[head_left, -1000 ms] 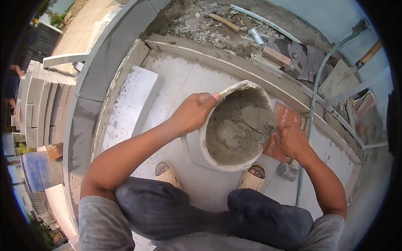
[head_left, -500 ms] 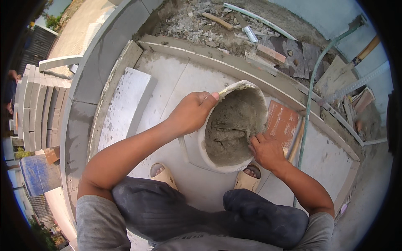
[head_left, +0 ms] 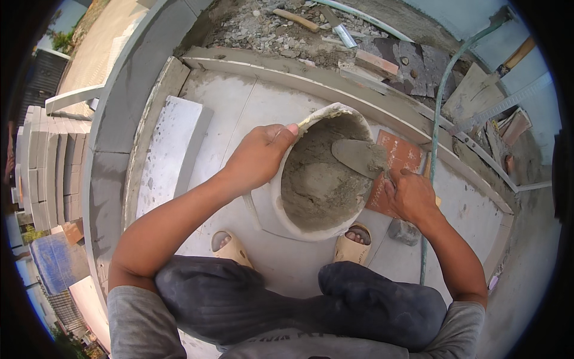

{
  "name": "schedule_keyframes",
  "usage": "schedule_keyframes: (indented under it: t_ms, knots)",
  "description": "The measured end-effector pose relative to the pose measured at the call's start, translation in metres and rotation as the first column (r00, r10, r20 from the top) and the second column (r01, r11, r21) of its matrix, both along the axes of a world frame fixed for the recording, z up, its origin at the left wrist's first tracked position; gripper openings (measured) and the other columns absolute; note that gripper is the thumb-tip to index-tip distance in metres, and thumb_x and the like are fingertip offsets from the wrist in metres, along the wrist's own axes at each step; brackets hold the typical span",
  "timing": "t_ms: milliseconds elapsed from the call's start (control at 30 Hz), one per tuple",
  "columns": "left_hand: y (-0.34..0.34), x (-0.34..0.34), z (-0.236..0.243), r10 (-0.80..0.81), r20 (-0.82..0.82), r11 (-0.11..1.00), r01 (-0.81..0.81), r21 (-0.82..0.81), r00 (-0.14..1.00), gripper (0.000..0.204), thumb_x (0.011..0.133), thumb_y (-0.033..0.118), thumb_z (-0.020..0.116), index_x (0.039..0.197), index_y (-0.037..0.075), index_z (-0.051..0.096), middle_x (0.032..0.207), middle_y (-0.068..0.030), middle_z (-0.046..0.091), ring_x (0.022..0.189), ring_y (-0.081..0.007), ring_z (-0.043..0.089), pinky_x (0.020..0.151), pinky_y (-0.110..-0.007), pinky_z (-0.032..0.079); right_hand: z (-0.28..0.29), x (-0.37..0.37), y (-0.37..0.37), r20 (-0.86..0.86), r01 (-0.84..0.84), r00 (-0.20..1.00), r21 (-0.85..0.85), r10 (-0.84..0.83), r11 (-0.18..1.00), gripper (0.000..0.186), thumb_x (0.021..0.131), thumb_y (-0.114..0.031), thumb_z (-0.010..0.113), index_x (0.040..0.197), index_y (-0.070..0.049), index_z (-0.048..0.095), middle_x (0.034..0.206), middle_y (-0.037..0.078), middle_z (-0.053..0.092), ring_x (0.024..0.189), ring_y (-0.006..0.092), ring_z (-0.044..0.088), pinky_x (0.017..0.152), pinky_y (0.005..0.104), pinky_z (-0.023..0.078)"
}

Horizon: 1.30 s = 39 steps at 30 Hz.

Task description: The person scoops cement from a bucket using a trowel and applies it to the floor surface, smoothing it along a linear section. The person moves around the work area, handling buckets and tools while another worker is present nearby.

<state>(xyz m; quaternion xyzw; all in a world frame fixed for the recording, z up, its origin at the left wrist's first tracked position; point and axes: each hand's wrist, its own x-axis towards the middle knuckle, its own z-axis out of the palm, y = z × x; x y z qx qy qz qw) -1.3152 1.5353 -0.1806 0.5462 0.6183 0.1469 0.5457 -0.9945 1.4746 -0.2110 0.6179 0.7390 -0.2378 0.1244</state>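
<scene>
A white bucket (head_left: 277, 210) tilts between my feet, holding wet grey mortar (head_left: 317, 194). My left hand (head_left: 263, 152) is closed on its upper left rim, thumb on top. In my right hand (head_left: 414, 194) is a trowel (head_left: 354, 157), gripped near the blade's base. Its mortar-smeared blade lies over the right part of the bucket's mouth, pointing left, with a lump of mortar near the hand. My fingers hide most of the handle.
A reddish-brown tile (head_left: 399, 149) and a grey block (head_left: 404, 232) lie right of the bucket. A green hose (head_left: 438, 113) runs past them. Low edging (head_left: 287, 82) borders the tiled floor, with rubble (head_left: 251, 30) beyond. A white slab (head_left: 170, 146) lies left.
My right hand has moved right and lifted the trowel blade out of the mortar, where it was partly buried. My left hand stays on the bucket rim.
</scene>
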Motion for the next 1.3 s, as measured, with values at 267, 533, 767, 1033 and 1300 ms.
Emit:
schedule_keyframes:
  t_ms: [267,533,767,1033,1300]
  knots:
    - [0.002,0.026,0.008,-0.049,-0.07,0.998,0.051,0.025,0.996,0.06,0.107,0.052,0.047,0.108,-0.003,0.07,0.078,-0.0061,0.064,0.07,-0.0134,0.057,0.068,-0.031,0.048,-0.04,-0.023,-0.008,-0.373,-0.053,0.927,-0.213,-0.031,0.976,0.041,0.099,-0.036,0.06,0.112,0.002,0.071,0.088,0.029,0.07,0.092,0.0467,0.069,0.085,0.0514,0.054]
    - [0.005,-0.005,-0.016,0.068,0.11,0.996,-0.075,0.057,0.992,0.053,0.108,0.044,0.052,0.112,-0.006,0.07,0.093,-0.0055,0.071,0.083,-0.011,0.06,0.078,-0.027,0.049,-0.048,0.026,-0.027,-0.673,0.013,0.707,-0.298,-0.22,0.955,0.038,0.099,-0.037,0.062,0.099,0.0,0.073,0.086,0.022,0.069,0.08,0.0383,0.066,0.077,0.0454,0.05]
    - [0.033,-0.066,-0.027,0.01,-0.142,0.986,0.014,0.165,0.99,0.053,0.108,0.044,0.051,0.11,-0.006,0.07,0.092,-0.0039,0.071,0.081,-0.0104,0.059,0.077,-0.027,0.047,-0.029,0.055,-0.028,-0.751,0.091,0.621,-0.217,-0.226,0.972,0.034,0.097,-0.033,0.063,0.096,-0.001,0.073,0.083,0.021,0.069,0.077,0.0355,0.064,0.076,0.0436,0.05]
    - [0.043,-0.185,-0.109,0.126,-0.173,0.99,-0.113,0.079,0.977,0.057,0.109,0.046,0.045,0.115,-0.005,0.07,0.1,-0.0102,0.071,0.091,-0.0186,0.062,0.086,-0.035,0.05,-0.022,0.11,-0.062,-0.729,0.428,0.555,-0.162,-0.4,0.889,0.03,0.098,-0.028,0.065,0.101,0.001,0.07,0.077,0.009,0.066,0.071,0.018,0.059,0.067,0.0333,0.048]
    - [0.095,-0.021,0.001,-0.188,-0.572,0.75,0.493,0.441,0.798,0.024,0.097,0.016,0.064,0.109,-0.005,0.068,0.1,-0.0196,0.068,0.088,-0.0331,0.068,0.082,-0.04,0.054,-0.024,0.161,-0.086,-0.64,0.716,0.229,-0.399,-0.733,0.572,0.029,0.098,-0.027,0.065,0.092,0.002,0.07,0.07,0.002,0.061,0.057,0.0086,0.049,0.055,0.0264,0.042]
